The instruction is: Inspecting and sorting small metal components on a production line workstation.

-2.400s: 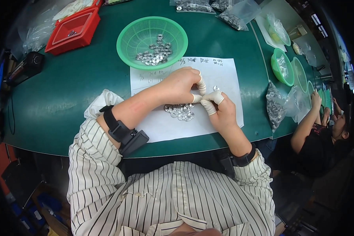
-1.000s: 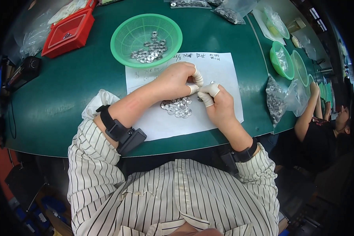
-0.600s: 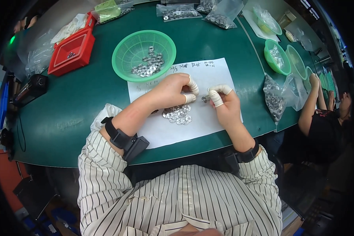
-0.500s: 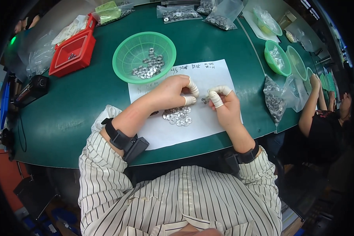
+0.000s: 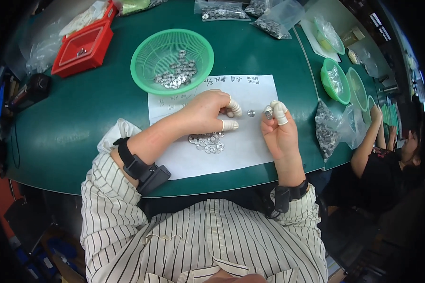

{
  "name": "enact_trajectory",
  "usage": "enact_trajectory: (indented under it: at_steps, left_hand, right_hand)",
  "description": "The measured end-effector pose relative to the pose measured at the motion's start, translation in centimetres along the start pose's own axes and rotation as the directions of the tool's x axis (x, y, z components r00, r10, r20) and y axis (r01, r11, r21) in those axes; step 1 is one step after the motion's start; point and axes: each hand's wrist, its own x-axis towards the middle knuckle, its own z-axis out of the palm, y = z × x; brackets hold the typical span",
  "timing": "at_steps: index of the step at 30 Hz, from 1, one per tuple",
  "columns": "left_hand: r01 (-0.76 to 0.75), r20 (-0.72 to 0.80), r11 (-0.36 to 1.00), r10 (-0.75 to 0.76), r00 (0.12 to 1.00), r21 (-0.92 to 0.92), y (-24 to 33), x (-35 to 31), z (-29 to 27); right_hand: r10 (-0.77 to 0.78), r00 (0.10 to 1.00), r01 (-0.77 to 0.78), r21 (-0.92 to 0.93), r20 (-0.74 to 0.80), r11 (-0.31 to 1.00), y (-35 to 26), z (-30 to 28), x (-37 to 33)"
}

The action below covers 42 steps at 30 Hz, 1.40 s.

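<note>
My right hand (image 5: 281,134), with pale finger cots on its thumb and fingertip, pinches a small metal disc (image 5: 269,113) above a sheet of white paper (image 5: 241,158). To the left, my left hand (image 5: 208,112) rests over the paper, thumb and fingers apart, also wearing finger cots. Between the hands, a single metal disc (image 5: 251,113) lies on the sheet. A cluster of round metal discs with centre holes (image 5: 210,144) is spread below my left hand, which partly covers it.
Beyond the paper stands a green mesh basket (image 5: 144,59) with more discs. A red tray (image 5: 92,59) is far left. Bags of metal parts (image 5: 226,12) lie at the back, another bag (image 5: 325,132) at right. Green bowls (image 5: 327,85) and a co-worker (image 5: 378,160) are further right.
My right hand has moved right and turned upward with a disc between its fingertips. One disc now lies alone between my hands. My left thumb and fingers are a little further apart.
</note>
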Motion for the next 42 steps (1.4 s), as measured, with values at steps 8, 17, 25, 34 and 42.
enact_trajectory:
  at_steps: [8,17,25,34,42]
  left_hand:
    - [-0.056,-0.03,0.998,0.055,0.998,-0.024,-0.5,-0.1,-0.2]
    - [-0.015,-0.014,1.0,0.015,1.0,-0.023,-0.6,0.0,0.1]
    - [-0.107,-0.006,0.972,0.111,0.994,0.208,-0.3,-0.1,0.1]
    - [-0.027,0.023,0.997,0.026,0.999,0.075,-0.1,0.0,-0.3]
    - [-0.064,0.099,0.991,0.052,0.994,0.122,-0.4,-0.3,-1.2]
  right_hand:
    - [0.013,1.0,-0.013,0.029,0.006,0.999,-0.2,-0.2,0.2]
    - [-0.123,0.992,0.114,-0.17,-0.039,0.979,0.6,0.5,0.0]
    - [-0.347,0.927,0.287,-0.868,0.144,0.406,2.9,0.5,-0.2]
    - [-0.304,0.946,0.283,-0.735,0.109,0.617,1.9,0.9,-0.6]
    - [-0.205,0.969,0.239,-0.739,0.138,0.63,2.2,1.1,-0.6]
